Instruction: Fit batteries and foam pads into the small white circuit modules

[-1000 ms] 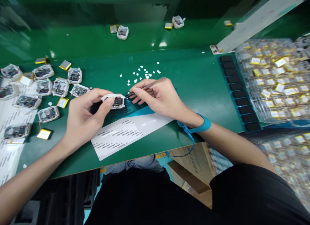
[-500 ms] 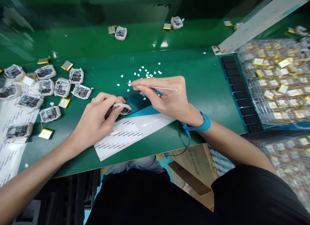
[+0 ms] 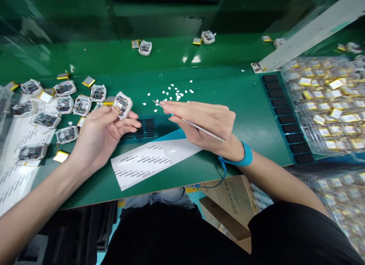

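Observation:
My left hand [image 3: 104, 130] pinches a white device housing [image 3: 123, 105] by its lower edge, raised above the bench with its open side and circuit board showing. A small yellow-edged battery [image 3: 109, 101] shows just left of it; whether it belongs to this housing I cannot tell. My right hand [image 3: 203, 122] is closed around slim metal tweezers [image 3: 203, 131], whose tip points left, close to the scattered small white stickers [image 3: 178, 96]. Below my left hand lies a dark sheet of black strips [image 3: 146, 128], partly hidden by the fingers.
More open housings [image 3: 67, 134] with batteries stand at the left, some on printed white paper [image 3: 17, 181]. A printed backing sheet [image 3: 142, 164] lies near the front edge. At right are a row of black pads [image 3: 288, 119] and clear trays of batteries [image 3: 327, 105]. A blue wrist strap [image 3: 245, 154] trails a cord.
My left hand has lifted the housing off the bench, moving it left and tilting its open side into view. My right hand has shifted slightly right and down, still holding the tweezers.

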### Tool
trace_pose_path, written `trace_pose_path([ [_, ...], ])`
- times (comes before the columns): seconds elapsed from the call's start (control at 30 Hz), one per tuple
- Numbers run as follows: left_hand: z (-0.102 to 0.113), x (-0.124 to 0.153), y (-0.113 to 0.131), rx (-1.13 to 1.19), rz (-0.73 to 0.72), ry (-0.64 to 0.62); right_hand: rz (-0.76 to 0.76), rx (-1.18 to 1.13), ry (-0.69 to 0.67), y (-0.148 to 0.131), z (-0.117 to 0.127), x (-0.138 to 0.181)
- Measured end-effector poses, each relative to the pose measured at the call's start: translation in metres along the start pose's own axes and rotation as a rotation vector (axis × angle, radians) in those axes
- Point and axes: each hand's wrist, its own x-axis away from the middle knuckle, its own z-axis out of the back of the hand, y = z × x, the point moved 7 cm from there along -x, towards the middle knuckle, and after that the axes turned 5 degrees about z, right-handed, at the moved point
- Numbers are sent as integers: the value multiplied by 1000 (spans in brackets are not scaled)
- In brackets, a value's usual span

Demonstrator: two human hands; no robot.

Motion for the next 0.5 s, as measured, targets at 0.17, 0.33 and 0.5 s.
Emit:
trace_pose_path([
  [0.17, -11, 7, -7, -16, 46, -101, 20, 7, -53, -5, -4, 1],
  [0.33, -3, 8, 4, -251, -185, -17, -121, -17, -143, 10, -15, 6],
  [0.5, 1, 6, 15, -661, -487, 38, -346, -153, -293, 25, -31, 11],
])
